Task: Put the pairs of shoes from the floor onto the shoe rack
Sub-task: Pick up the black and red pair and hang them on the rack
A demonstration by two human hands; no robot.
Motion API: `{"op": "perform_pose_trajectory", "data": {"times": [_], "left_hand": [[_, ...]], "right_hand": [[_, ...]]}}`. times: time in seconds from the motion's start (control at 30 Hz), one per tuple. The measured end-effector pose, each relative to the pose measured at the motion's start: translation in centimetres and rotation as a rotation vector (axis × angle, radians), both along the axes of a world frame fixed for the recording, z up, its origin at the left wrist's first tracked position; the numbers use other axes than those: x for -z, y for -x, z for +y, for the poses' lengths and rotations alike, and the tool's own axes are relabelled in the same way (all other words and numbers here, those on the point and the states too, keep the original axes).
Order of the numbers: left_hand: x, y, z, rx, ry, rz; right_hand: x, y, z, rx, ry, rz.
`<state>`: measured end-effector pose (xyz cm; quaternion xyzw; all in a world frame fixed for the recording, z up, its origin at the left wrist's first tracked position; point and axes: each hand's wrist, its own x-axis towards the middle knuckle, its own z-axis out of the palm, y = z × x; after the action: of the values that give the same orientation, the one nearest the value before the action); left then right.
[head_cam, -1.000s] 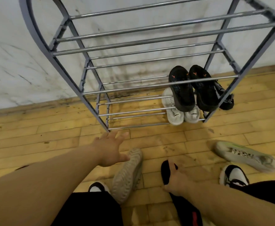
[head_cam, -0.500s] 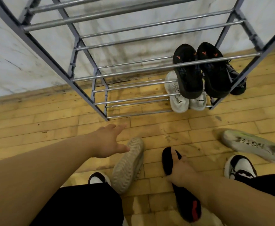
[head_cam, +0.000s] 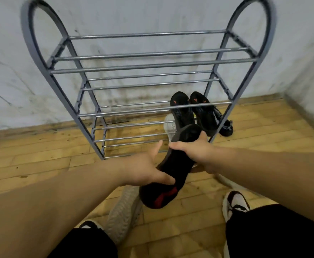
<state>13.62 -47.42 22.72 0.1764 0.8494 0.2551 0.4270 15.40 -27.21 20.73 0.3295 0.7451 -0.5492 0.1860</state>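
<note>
A black shoe [head_cam: 173,170] with a red mark on its sole hangs above the floor, sole towards me, toe pointing at the grey metal shoe rack [head_cam: 152,66]. My right hand [head_cam: 195,151] grips its front half from the right. My left hand [head_cam: 147,168] holds its heel part, thumb laid across the sole and fingers stretched along the far side. On the floor below lies a grey shoe [head_cam: 124,211], sole up. A black pair [head_cam: 193,112] stands on a lower shelf at the right, with a white pair [head_cam: 169,125] under it.
The rack stands against a stained white wall [head_cam: 152,15] on a wooden floor [head_cam: 31,161]. Its upper shelves and the left side of the lower ones hold nothing. A pale shoe [head_cam: 225,181] peeks from under my right arm. My own black-and-white sneakers [head_cam: 236,203] stand near the bottom edge.
My right hand has lifted the black shoe off the floor and towards the rack. My left hand moved right from above the grey shoe and took hold of the black shoe's heel part.
</note>
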Motion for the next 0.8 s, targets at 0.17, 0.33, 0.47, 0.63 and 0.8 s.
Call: {"op": "perform_pose_trajectory", "data": {"times": [0.17, 0.33, 0.47, 0.63, 0.8], "left_hand": [[-2.7, -2.7, 2.4, 0.036, -0.319, 0.197], [-6.4, -2.3, 2.4, 0.024, -0.559, 0.161], [-9.3, -1.0, -0.6, 0.024, -0.603, 0.065], [-12.2, 0.4, -5.8, -0.181, -0.720, -0.032], [-15.1, 1.8, -9.8, -0.669, -0.686, 0.070]], "right_hand": [[-7.0, -2.4, 4.1, 0.111, 0.028, 0.143], [-11.1, -3.9, 7.0, 0.002, 0.010, 0.290], [-13.9, -2.6, 7.7, -0.068, 0.090, 0.497], [-14.7, -3.3, 7.1, -0.160, 0.112, 0.587], [-14.5, -4.7, 3.5, -0.247, 0.150, 0.561]]}}
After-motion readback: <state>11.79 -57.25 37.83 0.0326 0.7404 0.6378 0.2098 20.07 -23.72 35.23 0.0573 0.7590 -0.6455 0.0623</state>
